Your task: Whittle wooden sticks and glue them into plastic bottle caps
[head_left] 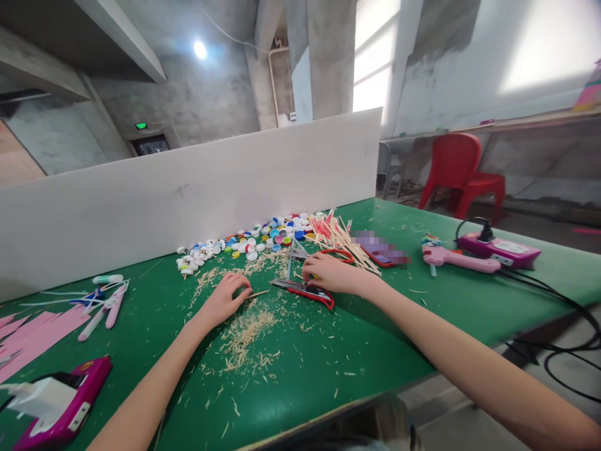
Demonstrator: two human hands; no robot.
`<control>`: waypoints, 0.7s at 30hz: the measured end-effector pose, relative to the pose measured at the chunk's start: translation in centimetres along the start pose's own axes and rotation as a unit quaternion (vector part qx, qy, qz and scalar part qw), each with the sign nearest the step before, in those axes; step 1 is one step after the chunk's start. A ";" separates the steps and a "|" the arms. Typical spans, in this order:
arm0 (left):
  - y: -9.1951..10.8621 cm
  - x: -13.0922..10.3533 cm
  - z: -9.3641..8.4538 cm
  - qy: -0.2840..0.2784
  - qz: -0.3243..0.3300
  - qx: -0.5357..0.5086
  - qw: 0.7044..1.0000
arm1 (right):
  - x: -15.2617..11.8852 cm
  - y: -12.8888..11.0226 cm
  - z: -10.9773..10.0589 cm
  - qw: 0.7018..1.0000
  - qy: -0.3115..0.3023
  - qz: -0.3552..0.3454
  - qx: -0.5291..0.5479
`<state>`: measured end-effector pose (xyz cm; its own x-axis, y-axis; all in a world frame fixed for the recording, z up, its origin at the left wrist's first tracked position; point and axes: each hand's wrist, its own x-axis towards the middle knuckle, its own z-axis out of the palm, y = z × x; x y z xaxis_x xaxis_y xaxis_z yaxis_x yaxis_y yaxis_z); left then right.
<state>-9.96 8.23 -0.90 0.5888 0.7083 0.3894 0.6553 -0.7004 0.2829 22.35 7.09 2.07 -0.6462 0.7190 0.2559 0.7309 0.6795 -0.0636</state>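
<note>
My left hand (pixel 227 295) is closed over the green table, a short thin wooden stick (pixel 258 293) pinched at its fingertips and pointing right. To the right, my right hand (pixel 329 273) has its fingers curled down around the handle of a red-and-black utility knife (pixel 304 290). The knife's blade points left, towards the stick. Just behind that hand lie red-handled scissors (pixel 346 254) and a clear set square (pixel 291 262), both partly covered by it. Wood shavings (pixel 246 335) are heaped in front of my left hand and scattered around.
Colourful bottle caps (pixel 253 241) and wooden sticks (pixel 347 241) lie along a white partition (pixel 188 188). At right are a pink glue gun (pixel 462 258) and a magenta power strip (pixel 500 249) with cables; another strip (pixel 89 391) and pink sheets (pixel 44 332) lie at left.
</note>
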 end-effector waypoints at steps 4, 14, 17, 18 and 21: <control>-1.0 0.0 -0.2 0.022 -0.007 0.021 1.000 | 0.3 -0.8 0.1 0.999 0.014 0.020 0.034; -4.5 0.7 -1.2 0.043 -0.044 0.132 0.989 | 1.7 -2.3 -0.1 0.961 0.185 0.052 0.198; -6.2 2.7 -1.3 0.022 -0.061 0.175 0.982 | 2.2 -2.3 -0.1 0.941 0.259 0.055 0.212; -6.8 3.6 -1.3 0.014 -0.070 0.188 0.980 | 2.3 -2.3 -0.1 0.937 0.276 0.059 0.208; -8.4 6.6 -1.1 0.001 -0.110 0.218 0.970 | 2.2 -2.2 -0.2 0.937 0.300 0.068 0.167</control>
<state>-12.07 18.71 0.28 0.4119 0.8353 0.3642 0.9027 -0.4287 -0.0377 19.40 7.17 2.97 -0.2383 0.6587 0.7137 0.6230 0.6674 -0.4080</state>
